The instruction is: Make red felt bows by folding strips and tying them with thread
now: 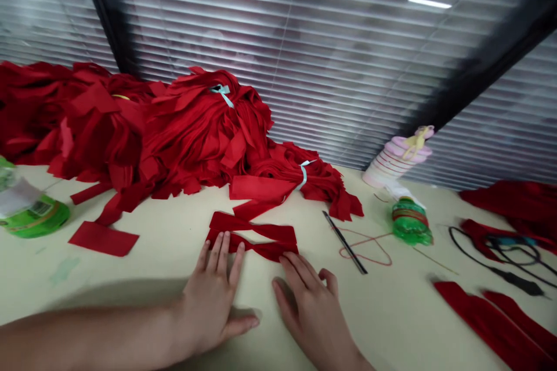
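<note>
Two red fabric strips [261,231] lie one behind the other on the pale table, with a narrow gap between them. Flat on the left end of the nearer strip rest the outstretched fingertips of my left hand [213,295], thumb spread to the side. My right hand [311,307] touches the right end of that strip with its fingertips, fingers extended and slightly bent. Neither hand grips anything. Behind the strips is a bundle of red fabric strips [313,177] tied with a light blue band. A black pen-like tool [345,243] lies right of my right hand.
Large heaps of red strips [195,127] fill the back left against window blinds [304,58]. A cut green bottle [39,211] stands at left. At right are a green container [409,220], a wrapped thread cone [395,156], a corded tool [517,281] and more red strips [491,324].
</note>
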Available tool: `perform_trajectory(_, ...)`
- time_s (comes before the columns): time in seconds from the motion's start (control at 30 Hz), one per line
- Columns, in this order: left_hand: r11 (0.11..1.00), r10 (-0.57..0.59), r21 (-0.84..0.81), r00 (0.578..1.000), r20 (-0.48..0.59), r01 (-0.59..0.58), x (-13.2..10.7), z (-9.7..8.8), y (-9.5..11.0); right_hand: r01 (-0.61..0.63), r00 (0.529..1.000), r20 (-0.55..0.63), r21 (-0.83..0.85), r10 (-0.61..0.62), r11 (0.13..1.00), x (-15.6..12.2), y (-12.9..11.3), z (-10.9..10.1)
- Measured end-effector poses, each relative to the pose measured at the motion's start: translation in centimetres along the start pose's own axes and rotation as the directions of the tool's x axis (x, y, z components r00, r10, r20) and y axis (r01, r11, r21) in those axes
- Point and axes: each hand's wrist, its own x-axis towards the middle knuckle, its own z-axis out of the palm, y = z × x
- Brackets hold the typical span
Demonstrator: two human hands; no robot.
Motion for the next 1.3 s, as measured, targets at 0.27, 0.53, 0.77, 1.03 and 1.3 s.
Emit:
perform_trajectory(0.27,1.0,-0.013,-0.026,0.995,-0.095,0.011,-0.4,1.0,-0.3,0.009,1.0,0.015,0.002,-0.009,1.0,0.1,-0.1,0.0)
perform_trajectory(0.53,0.999,-0.007,0.033,0.996,-0.084,0.01,-0.2,0.7,-0.1,-0.095,0.986,0.142,0.032,0.09,0.995,0.3,-0.8,-0.9)
perform_trajectory(0.77,0.998,-0.002,0.054,0.989,-0.146,0.01,-0.4,1.2,-0.3,-0.062,0.996,0.07,0.096,0.055,0.993,0.2,-0.7,-0.4)
perform_trajectory(1.03,0.968,0.25,0.085,0.86,-0.445,-0.237,-1.2,-0.6,-1.2,0.051,0.956,-0.294,0.141,-0.007,0.989,0.6,1.7,-1.5)
perform_trajectory(1.3,0.903,-0.253,-0.429,0.782,-0.57,-0.02,-0.1,-9.8,-11.2,-0.295,0.743,-0.382,0.549,0.549,0.782,1.1,8.3,-3.8)
